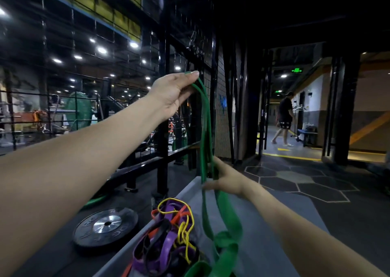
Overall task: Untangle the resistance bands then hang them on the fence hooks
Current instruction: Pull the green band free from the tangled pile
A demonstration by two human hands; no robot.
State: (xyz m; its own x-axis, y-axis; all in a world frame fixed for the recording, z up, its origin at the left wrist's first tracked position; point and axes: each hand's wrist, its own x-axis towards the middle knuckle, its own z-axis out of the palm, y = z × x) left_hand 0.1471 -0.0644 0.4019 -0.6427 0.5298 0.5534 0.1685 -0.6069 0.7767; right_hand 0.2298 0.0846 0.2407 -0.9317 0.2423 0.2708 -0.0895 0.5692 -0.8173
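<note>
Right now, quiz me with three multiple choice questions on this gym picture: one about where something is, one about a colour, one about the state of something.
1. Where does the weight plate lie?
A. on the floor, left of the grey bench
B. hung on the fence
C. on the bench

2. What colour is the band held up between both hands?
A. yellow
B. green
C. purple

3. What state is the pile of bands on the bench in?
A. hung up
B. folded flat
C. tangled together

Answers: 1 A, it lies flat on the dark floor. 2 B, the green band runs from the left hand down to the right hand. 3 C, purple, yellow, orange and black loops cross over each other.
</note>
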